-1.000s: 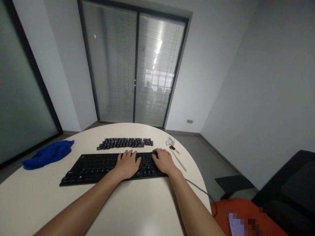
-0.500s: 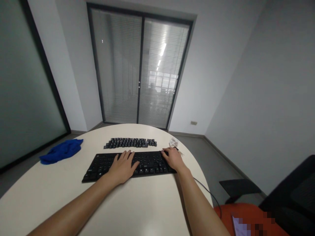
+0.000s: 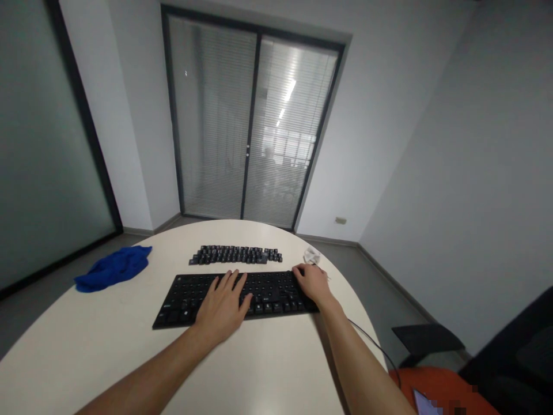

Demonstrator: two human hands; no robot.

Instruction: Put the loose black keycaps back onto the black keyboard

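A black keyboard (image 3: 173, 297) lies flat before me, with many key positions bare and some caps still along its front rows. My left hand (image 3: 223, 306) rests palm down across its middle, fingers stretched and spread. At its right end, my right hand (image 3: 314, 282) is closed with bent fingers, the thumb at the upper right keys. Whatever those fingers hold is hidden. Beyond the keyboard, loose black keycaps (image 3: 233, 255) stand in ordered rows. Just past my right hand lies a crumpled white tissue (image 3: 311, 256), partly covered by it.
A blue cloth (image 3: 114, 269) lies on the left of the round white table (image 3: 242, 374). The keyboard's cable (image 3: 378, 344) runs off the right edge towards an orange-seated chair (image 3: 427, 374), on which a phone (image 3: 425, 402) lies. A blind-covered glass door (image 3: 250, 127) stands behind.
The view has shifted slightly, so the table and its things appear a little lower and further right. My left hand stays spread on the keyboard; my right hand stays at its right end.
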